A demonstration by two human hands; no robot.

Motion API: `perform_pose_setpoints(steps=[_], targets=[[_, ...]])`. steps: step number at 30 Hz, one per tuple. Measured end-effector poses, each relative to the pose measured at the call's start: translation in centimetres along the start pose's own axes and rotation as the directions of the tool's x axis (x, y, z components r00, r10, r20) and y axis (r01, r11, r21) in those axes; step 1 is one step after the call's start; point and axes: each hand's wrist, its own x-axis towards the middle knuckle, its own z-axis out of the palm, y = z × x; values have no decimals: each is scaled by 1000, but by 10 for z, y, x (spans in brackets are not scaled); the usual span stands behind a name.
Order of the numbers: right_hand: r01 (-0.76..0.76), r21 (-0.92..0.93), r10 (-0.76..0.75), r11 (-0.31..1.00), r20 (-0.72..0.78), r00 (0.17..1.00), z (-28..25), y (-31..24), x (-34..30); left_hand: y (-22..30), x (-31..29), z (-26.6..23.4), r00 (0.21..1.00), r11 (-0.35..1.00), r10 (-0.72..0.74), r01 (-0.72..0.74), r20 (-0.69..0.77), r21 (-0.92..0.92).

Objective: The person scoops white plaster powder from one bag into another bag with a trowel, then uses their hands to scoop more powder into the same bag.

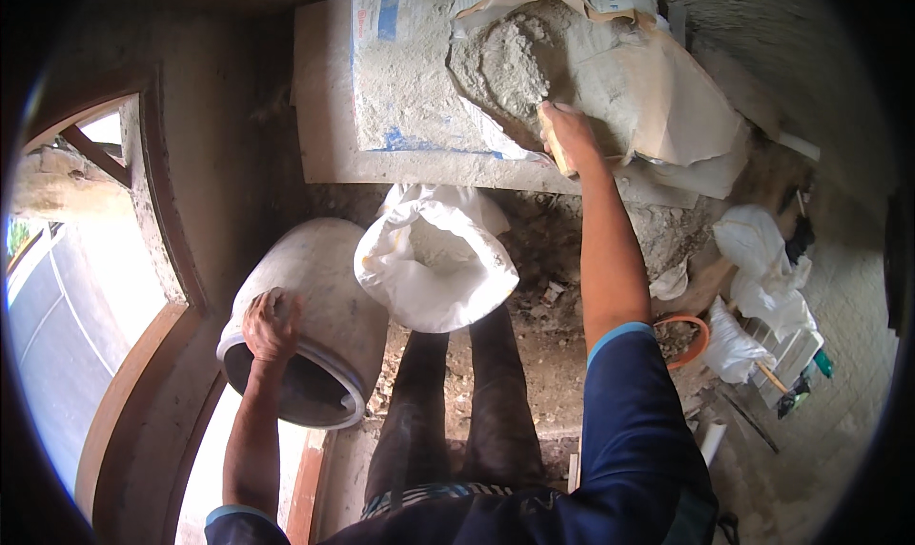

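Observation:
My right hand (570, 137) is closed round the wooden handle (556, 143) of a tool, probably a trowel. Its blade is hidden in grey powder (519, 59) inside a torn-open paper bag (405, 92) lying flat. My left hand (271, 326) is over a large grey cylinder (319, 268), close to its open rim. The fingers look bent and dusty, slightly blurred, and what they hold, if anything, cannot be made out. Between my arms a white sack (467, 302) stands with its mouth open and some grey powder inside, just beyond my legs.
The bag lies on a pale board (324, 97). At the right are an orange round rim (688, 340), crumpled white plastic bags (758, 259) and a grey slatted tray (786, 340). Rubble covers the ground (543, 373). A wooden window frame (157, 230) stands at the left.

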Motion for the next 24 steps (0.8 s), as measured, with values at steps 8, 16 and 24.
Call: perform_pose_setpoints(steps=[8, 16, 24], targets=[[-35, 51, 38, 998, -62, 997, -28, -10, -34, 8, 0, -8, 997, 998, -56, 56, 45, 11], [20, 5, -19, 1000, -105, 994, -61, -11, -69, 3, 0, 1, 999, 999, -37, 36, 6, 38], [88, -117, -92, 989, -31, 995, -63, -6, -181, 4, -2, -1, 996, 999, 39, -40, -77, -5]])
